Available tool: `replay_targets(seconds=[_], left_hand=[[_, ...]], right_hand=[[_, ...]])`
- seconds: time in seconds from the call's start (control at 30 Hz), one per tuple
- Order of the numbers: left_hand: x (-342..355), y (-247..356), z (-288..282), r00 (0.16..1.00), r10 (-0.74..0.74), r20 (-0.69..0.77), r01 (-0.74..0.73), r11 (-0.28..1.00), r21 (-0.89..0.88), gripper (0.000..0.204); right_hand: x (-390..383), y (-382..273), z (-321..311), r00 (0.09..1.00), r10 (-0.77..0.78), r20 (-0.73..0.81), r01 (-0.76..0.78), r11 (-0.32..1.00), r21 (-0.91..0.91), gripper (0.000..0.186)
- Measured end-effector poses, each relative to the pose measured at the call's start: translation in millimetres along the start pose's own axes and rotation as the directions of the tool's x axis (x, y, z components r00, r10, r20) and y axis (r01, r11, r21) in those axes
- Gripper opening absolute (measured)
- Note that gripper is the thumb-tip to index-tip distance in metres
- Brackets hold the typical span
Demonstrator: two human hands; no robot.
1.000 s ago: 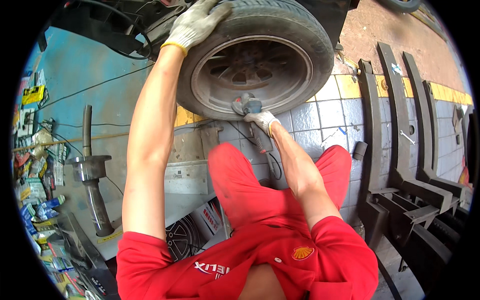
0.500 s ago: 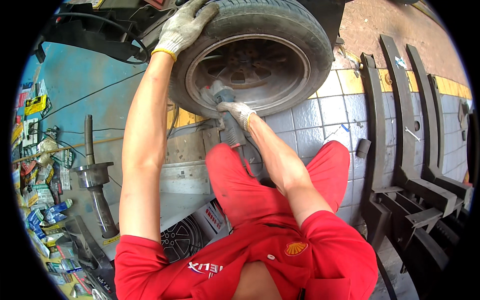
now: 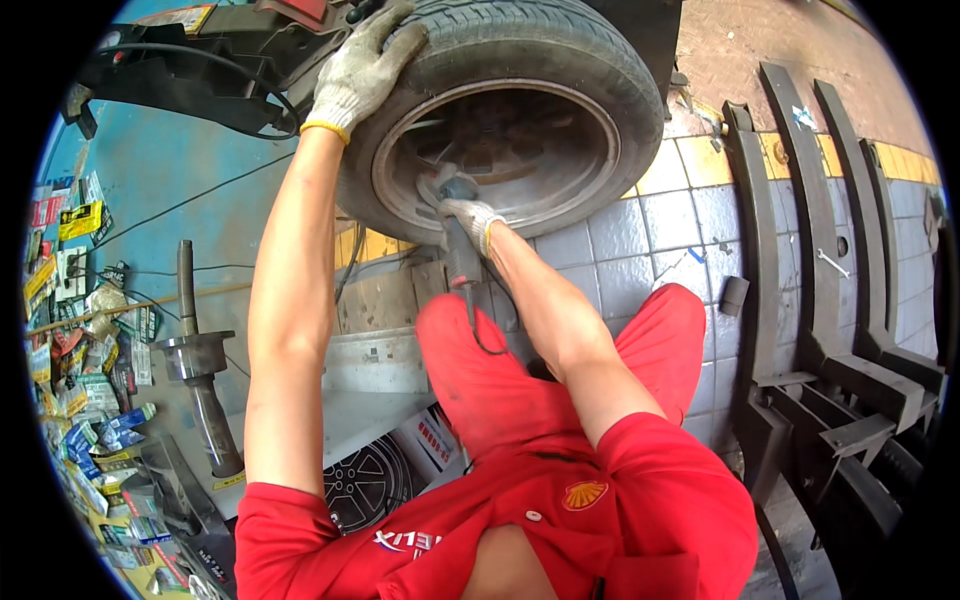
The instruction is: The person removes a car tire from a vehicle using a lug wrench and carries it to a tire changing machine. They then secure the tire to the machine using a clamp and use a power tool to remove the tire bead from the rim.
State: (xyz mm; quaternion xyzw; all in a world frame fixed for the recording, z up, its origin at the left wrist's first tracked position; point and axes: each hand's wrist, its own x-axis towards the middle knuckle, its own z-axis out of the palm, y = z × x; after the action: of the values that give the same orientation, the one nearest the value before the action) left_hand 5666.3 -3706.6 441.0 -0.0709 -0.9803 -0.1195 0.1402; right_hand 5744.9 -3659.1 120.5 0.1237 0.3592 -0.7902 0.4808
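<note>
A car wheel stands in front of me, its black tyre [image 3: 600, 65] around a dusty metal rim [image 3: 590, 185] whose hollow side faces me. My left hand [image 3: 362, 75], in a white knitted glove with a yellow cuff, lies on the tyre's upper left side with fingers spread. My right hand [image 3: 472, 217], gloved the same way, is wrapped round an angle grinder [image 3: 463, 262]. The grinder's head is inside the rim at its lower left edge, and its cord drops toward my knee. Blur and haze hide whether the disc touches the metal.
A grey lifting frame [image 3: 815, 230] runs along the right with a wrench [image 3: 833, 263] on it. At left are a threaded shaft [image 3: 190, 350] of a machine and many coloured packets [image 3: 100, 395]. An alloy wheel picture [image 3: 365, 480] shows below my left arm.
The grinder and my right hand have shifted slightly within the rim. My left hand stays on the tyre. The whole view has tilted a little.
</note>
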Motion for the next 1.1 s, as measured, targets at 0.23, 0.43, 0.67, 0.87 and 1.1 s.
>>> replay_targets(seconds=[0.23,0.43,0.67,0.87,1.1], left_hand=[[-9.7,-8.5,0.2,1.0,0.0,-0.011,-0.001,1.0,-0.03,0.057],[-6.6,8.8,-0.2,0.999,0.023,-0.024,-0.023,1.0,-0.005,0.058],[-9.1,-21.8,3.6,0.998,0.065,-0.027,-0.064,0.998,0.015,0.06],[6.1,-24.2,13.6,0.989,0.134,-0.055,-0.132,0.99,0.041,0.058],[-18.4,3.7,-3.3,1.0,-0.004,-0.022,0.004,1.0,0.017,0.06]], right_hand=[[-6.7,-10.2,20.5,0.992,0.028,0.12,-0.048,0.986,0.161,0.026],[13.0,-11.9,8.9,0.996,-0.092,0.01,0.092,0.995,0.047,0.028],[-5.7,-1.1,18.2,0.997,0.019,0.073,-0.026,0.995,0.1,0.024],[-2.3,1.8,-4.3,0.989,-0.143,0.046,0.145,0.988,-0.053,0.018],[-17.1,8.7,6.8,0.996,-0.089,-0.014,0.087,0.992,-0.088,0.026]])
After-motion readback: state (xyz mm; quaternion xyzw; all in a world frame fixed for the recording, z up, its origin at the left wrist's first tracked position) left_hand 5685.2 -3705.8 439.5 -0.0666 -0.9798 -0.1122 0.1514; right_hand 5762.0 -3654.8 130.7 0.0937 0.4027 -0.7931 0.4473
